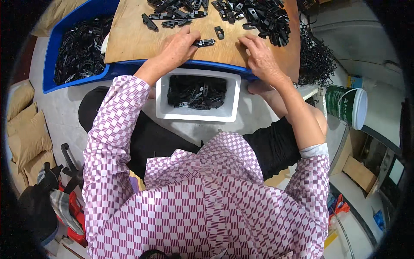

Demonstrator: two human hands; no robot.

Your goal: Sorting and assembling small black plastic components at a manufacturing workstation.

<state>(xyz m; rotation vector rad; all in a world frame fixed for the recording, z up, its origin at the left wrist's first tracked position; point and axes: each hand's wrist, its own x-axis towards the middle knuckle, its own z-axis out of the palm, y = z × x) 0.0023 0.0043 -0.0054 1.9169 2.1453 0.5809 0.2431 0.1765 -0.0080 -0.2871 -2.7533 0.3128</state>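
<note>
- Checked shirt fills six o'clock.
- Left hand, towards eleven: fingers grasping a black clip over the worktop.
- Right hand, one o'clock: fingers loosely bent at the worktop; cannot tell whether they hold anything.
- Loose clip, twelve o'clock, between the hands.
- Clip pile, one o'clock.
- White box of black parts, twelve, nearer the shirt.
- Blue bin, ten o'clock.

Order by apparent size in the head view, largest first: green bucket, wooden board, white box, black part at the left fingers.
1. Wooden board
2. White box
3. Green bucket
4. Black part
</note>
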